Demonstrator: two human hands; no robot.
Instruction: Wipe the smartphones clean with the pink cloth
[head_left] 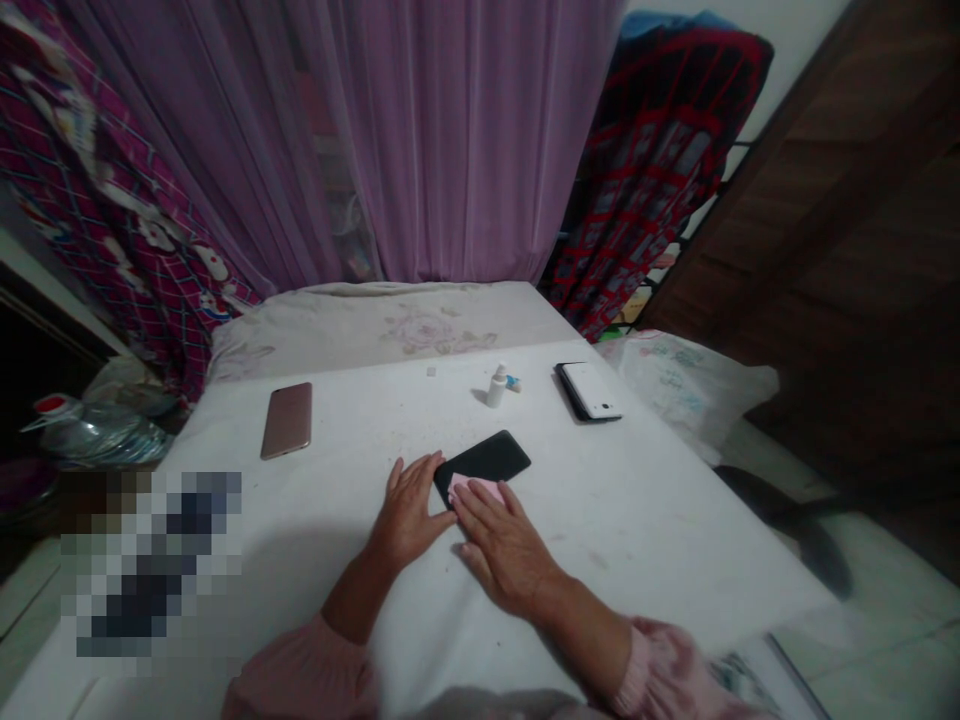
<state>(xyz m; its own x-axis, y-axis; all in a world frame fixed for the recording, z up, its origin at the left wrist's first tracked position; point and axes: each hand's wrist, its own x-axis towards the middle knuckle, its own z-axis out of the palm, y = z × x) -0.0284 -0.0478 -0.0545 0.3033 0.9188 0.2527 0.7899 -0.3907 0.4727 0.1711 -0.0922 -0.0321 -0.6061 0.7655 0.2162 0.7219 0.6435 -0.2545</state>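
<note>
1. Black rectangular smartphone (486, 458) lies flat on the white flat surface (645, 525), glossy face up and angled, near the middle of the surface and just ahead of both hands.
2. Left hand (409, 512): grip apart, not clamped. Fingers (416, 478) are extended, with the tips at or just touching the phone's near left edge, so it seems to be steadying the phone.
3. Right hand (504, 545): grip apart, laid flat rather than clamped. It rests over a small pink folded cloth (471, 488), which sits on the phone's near end and shows just past the fingertips.
4. Handling, as a judgement: fingers flat and spread give even pressure through the cloth. Left fingertips at the edge keep the phone from sliding on the smooth surface. Light, level pressure suits the glossy face better than digging in with the fingertips.
5. Phone look: dark, smooth, no case visible. Light is too dim to tell marks or film on the face, and the near end is hidden by the cloth and hand.
6. Nearby: a small white spray bottle (496, 387) stands upright beyond the phone, with a tiny blue-and-white item (512, 383) just beside it. A white smartphone on a black case (589, 391) lies to the far right, and a rose-gold smartphone (286, 420) lies to the far left. Pink sleeves (300, 672) cover both forearms.
</note>
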